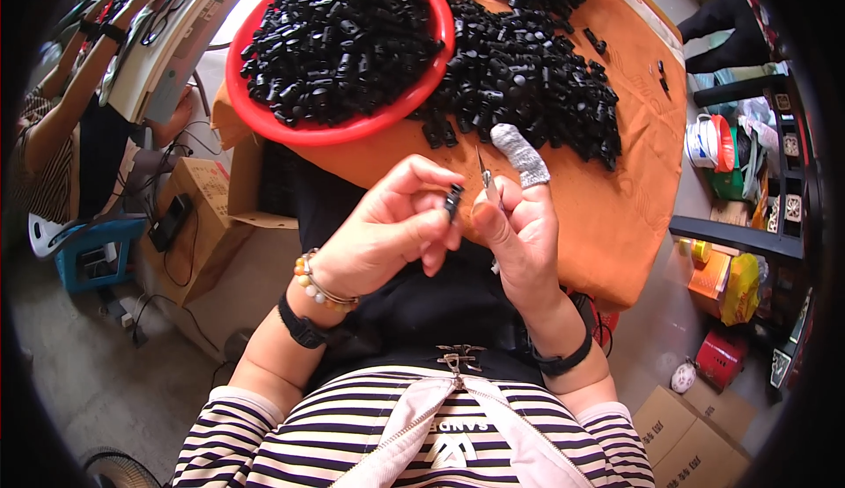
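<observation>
Pinched between the thumb and fingers of my left hand (409, 215) is a small black plastic part (453, 201). My right hand (521, 233) is closed round a slim metal tool with a sharp tip (484, 171), pointing up and away from me. Most of the tool is hidden in the palm, so its exact kind does not show. A grey knitted finger cover (521, 155) sits on the raised index finger of that hand. Both hands are close together above my lap, with the tool's tip just right of the part and apart from it.
A red basin (236, 92) heaped with black parts stands on the orange-covered table (607, 224). Beside it lies a loose pile of similar parts (528, 74). Cardboard boxes (189, 224) and a blue stool (92, 255) are at left, a shelf (739, 237) at right. Another person (66, 136) sits far left.
</observation>
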The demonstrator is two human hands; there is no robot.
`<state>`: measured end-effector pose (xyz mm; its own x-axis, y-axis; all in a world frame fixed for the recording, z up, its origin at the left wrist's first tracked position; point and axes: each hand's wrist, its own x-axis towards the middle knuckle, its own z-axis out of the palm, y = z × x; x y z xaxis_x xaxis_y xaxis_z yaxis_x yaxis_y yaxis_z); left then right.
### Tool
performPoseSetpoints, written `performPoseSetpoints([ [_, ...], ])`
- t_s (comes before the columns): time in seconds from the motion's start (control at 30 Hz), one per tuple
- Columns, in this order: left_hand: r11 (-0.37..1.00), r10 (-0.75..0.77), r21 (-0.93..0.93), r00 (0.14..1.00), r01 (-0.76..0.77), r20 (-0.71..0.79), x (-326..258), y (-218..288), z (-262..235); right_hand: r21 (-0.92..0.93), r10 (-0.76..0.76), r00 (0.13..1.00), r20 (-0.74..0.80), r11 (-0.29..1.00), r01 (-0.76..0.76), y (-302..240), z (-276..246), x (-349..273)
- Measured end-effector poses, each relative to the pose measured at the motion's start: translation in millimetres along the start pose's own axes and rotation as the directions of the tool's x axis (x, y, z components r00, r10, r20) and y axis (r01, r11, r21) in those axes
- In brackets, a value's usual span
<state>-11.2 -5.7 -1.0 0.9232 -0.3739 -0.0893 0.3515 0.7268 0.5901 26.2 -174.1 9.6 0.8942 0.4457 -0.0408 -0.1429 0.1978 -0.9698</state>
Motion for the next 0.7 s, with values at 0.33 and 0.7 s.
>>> performPoseSetpoints([
  [0.33,0.977,0.17,0.178,0.939,-0.12,-0.299,-2.1,14.2,4.1,-0.001,0.049,0.987,-0.15,0.999,-0.05,-2.1,-1.2,3.0],
  [0.7,0.867,0.497,0.225,0.795,-0.444,-0.348,-11.8,78.4,-37.6,-0.223,-0.148,0.954,-0.262,0.971,0.09,11.6,-26.8,8.3],
])
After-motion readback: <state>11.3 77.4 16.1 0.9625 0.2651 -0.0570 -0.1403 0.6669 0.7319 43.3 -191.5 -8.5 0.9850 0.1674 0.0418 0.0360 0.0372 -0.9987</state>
